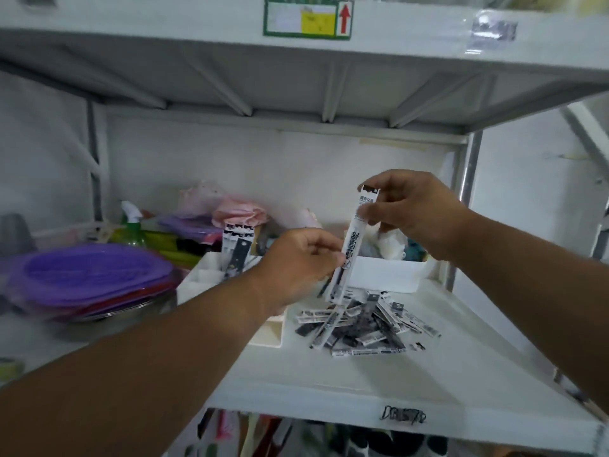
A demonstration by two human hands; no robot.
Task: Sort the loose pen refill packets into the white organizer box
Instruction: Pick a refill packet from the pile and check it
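One long white refill packet (354, 239) with black print is held nearly upright above the shelf. My right hand (412, 212) pinches its top end and my left hand (296, 265) pinches its lower half. Below it a pile of several loose refill packets (365, 324) lies on the white shelf (395, 384). The white organizer box (207, 278) sits left of the pile, partly hidden by my left forearm. Several packets (235, 249) stand upright in one of its back compartments.
A second white box (385, 272) stands behind the pile. Stacked purple lids (89, 275) lie at the left, with a green spray bottle (131, 225) and pink bags (237, 209) behind. The upper shelf (296, 70) hangs overhead; a metal upright (464, 199) stands at the right.
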